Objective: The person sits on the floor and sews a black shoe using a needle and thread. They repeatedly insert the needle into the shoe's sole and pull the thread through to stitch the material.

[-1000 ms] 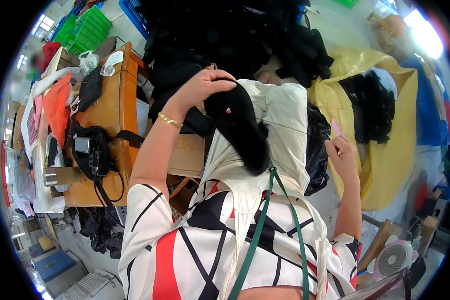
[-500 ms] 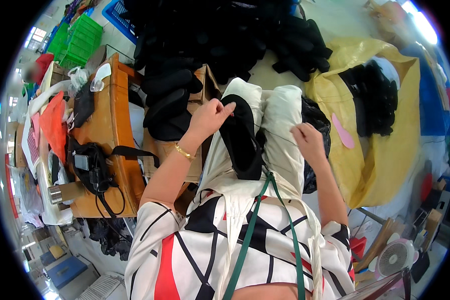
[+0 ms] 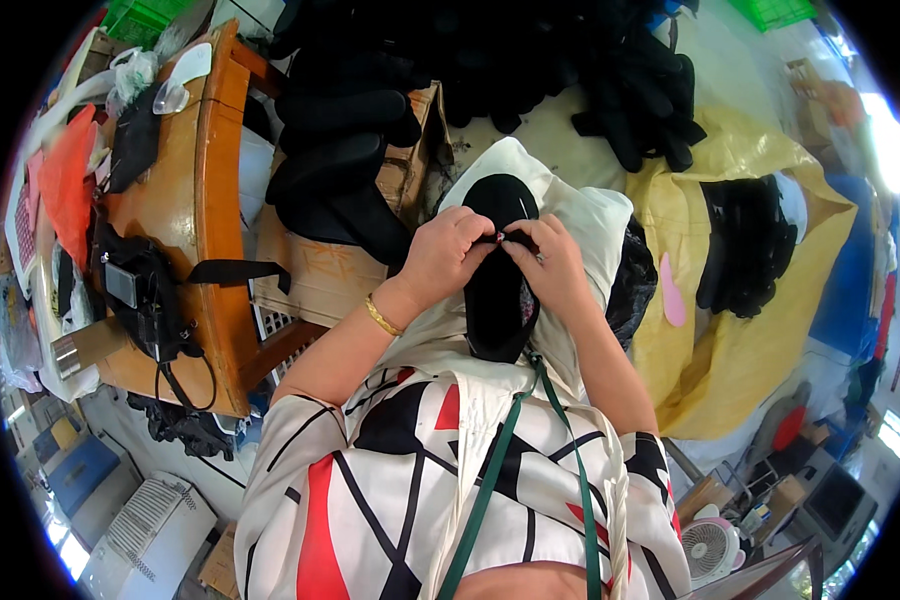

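Note:
A black cloth shoe (image 3: 490, 330) rests on my lap over white fabric (image 3: 590, 220), its opening facing up and toward me. My left hand (image 3: 450, 248) pinches the edge of the shoe's opening from the left. Thumb and finger of my right hand (image 3: 552, 262) are pressed together at the same edge, almost touching the left fingertips. A tiny reddish spot (image 3: 500, 237) shows between the two pinches. What the right fingertips hold is too small to make out. Part of the shoe's upper is hidden behind both hands.
Black shoes (image 3: 340, 170) are stacked on a cardboard box (image 3: 320, 295) at my left, with a large black heap (image 3: 470, 60) beyond. A wooden table (image 3: 170, 230) bears a black bag (image 3: 140, 290). On the right lies a yellow sack (image 3: 760, 370) with black pieces and a pink insole (image 3: 672, 290).
My right hand has come left from beside my lap to the shoe, meeting my left hand. The thin line that ran between shoe and right hand no longer shows. My head view has shifted.

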`<state>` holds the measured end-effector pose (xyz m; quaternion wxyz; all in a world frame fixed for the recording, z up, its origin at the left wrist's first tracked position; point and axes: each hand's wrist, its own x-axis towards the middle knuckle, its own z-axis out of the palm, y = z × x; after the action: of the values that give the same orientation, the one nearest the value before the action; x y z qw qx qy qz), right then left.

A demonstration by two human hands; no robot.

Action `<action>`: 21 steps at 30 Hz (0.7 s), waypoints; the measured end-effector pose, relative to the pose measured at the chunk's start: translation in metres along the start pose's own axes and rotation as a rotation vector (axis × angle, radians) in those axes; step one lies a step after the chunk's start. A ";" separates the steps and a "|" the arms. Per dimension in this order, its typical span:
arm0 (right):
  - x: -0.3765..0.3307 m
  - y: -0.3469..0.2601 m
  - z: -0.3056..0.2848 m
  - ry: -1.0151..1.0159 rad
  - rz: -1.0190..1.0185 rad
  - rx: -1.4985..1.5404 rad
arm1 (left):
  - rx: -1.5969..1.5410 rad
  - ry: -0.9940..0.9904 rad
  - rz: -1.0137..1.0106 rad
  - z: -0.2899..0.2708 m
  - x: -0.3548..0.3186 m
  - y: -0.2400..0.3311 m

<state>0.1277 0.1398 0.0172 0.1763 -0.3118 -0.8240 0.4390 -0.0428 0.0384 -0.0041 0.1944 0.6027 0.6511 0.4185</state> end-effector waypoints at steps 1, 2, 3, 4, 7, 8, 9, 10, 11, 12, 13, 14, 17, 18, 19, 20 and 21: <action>0.001 0.001 0.000 0.009 -0.025 -0.024 | 0.012 0.006 0.018 0.002 0.000 -0.002; 0.001 0.001 0.001 0.014 -0.029 -0.036 | 0.010 0.014 0.032 0.002 0.001 -0.004; 0.002 0.002 0.002 0.020 -0.033 -0.049 | 0.008 0.021 0.047 0.003 0.002 -0.005; 0.002 0.003 0.003 0.027 -0.036 -0.061 | 0.005 0.027 0.061 0.003 0.002 -0.005; 0.001 0.004 0.006 0.048 -0.007 -0.063 | -0.020 0.038 0.050 0.003 0.003 -0.006; 0.001 0.003 0.006 0.055 0.012 -0.053 | -0.043 0.027 0.021 0.003 0.003 -0.007; 0.001 0.002 0.007 0.062 0.031 -0.043 | -0.067 0.016 -0.008 0.002 0.002 -0.007; 0.000 0.002 0.008 0.068 0.051 -0.033 | -0.092 0.006 -0.037 0.002 0.002 -0.007; 0.001 0.002 0.009 0.072 0.049 -0.029 | -0.157 -0.007 -0.096 0.001 0.003 -0.007; 0.002 0.004 0.010 0.076 0.047 -0.024 | -0.222 -0.020 -0.156 0.000 0.003 -0.006; 0.003 0.005 0.011 0.080 0.046 -0.020 | -0.287 -0.033 -0.215 0.000 0.003 -0.006; 0.005 0.010 0.011 0.014 0.232 0.121 | -0.360 -0.079 -0.314 0.000 0.003 -0.008; 0.012 0.023 0.010 -0.123 0.618 0.473 | -0.534 -0.194 -0.545 0.004 0.009 -0.018; 0.011 0.021 0.008 -0.111 0.501 0.335 | -0.535 -0.195 -0.570 0.003 0.012 -0.019; 0.007 0.018 0.004 -0.098 0.383 0.197 | -0.535 -0.196 -0.596 0.002 0.016 -0.018; 0.002 0.015 0.002 -0.083 0.266 0.061 | -0.533 -0.199 -0.623 0.001 0.019 -0.017; -0.002 0.014 0.001 -0.096 0.252 0.018 | -0.382 -0.126 -0.528 0.001 0.020 -0.013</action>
<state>0.1335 0.1435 0.0053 0.0829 -0.3897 -0.7820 0.4793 -0.0545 0.0587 -0.0098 0.4455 0.3907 0.6813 0.4299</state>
